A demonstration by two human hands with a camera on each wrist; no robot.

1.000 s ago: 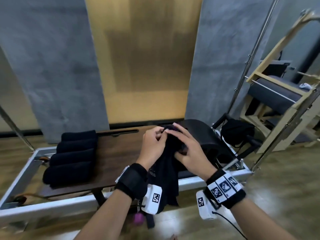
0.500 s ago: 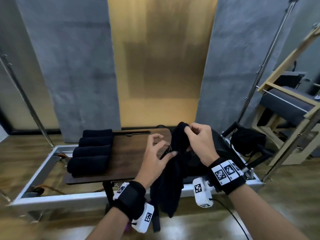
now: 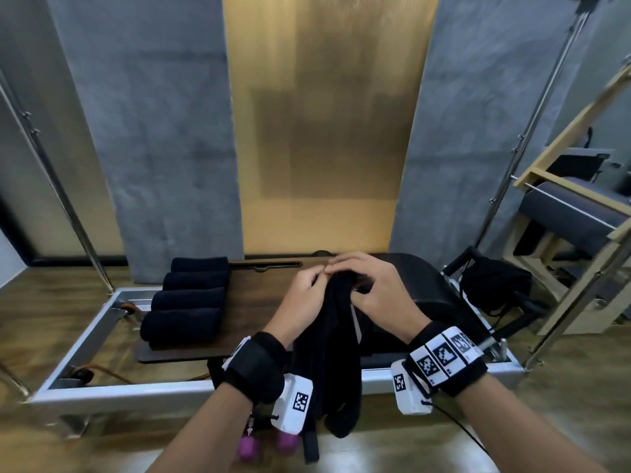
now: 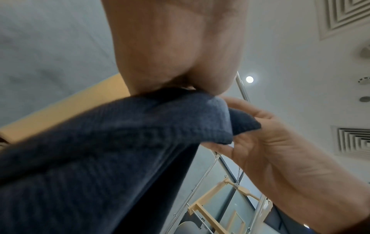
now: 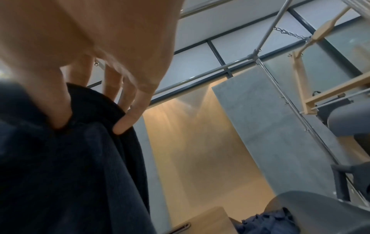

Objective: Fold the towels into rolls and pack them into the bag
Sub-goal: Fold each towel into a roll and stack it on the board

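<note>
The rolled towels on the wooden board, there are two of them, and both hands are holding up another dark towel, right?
Not quite. The head view shows four rolled towels lying side by side on the wooden board, not two. The rest is right: the left hand and right hand both hold up another dark towel.

I can read no words, brand names or numbers anywhere. The only printed signs are black-and-white square code markers: one on the white camera block under my left wrist, one on the white block under my right wrist, and three in a row on the right wrist's band. Their patterns carry no legible lettering.
</note>
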